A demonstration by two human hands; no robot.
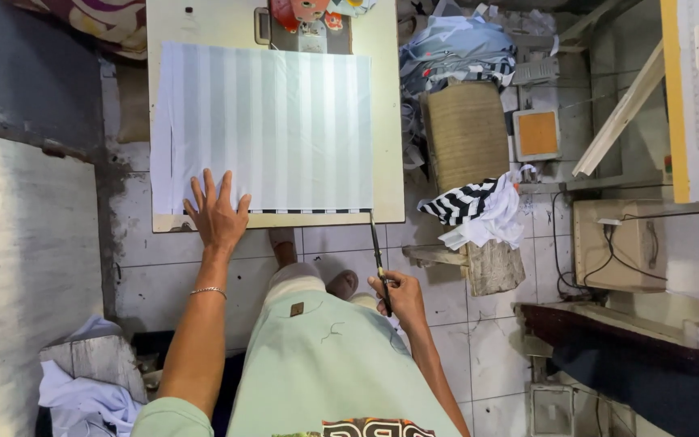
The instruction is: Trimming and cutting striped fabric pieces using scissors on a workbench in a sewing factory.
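Fabric (273, 125), pale with soft grey-white stripes, lies flat across the sewing table (386, 121), its near hem along the table's near edge. Our left hand (216, 212) presses open-palmed on the near-left corner of the cloth, fingers spread. Our right hand (398, 298) is closed around dark scissors (378, 259), whose long axis points away from us, tips touching the cloth's near-right corner.

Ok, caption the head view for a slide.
Left hand flat on striped white fabric; right hand holds scissors at its corner.
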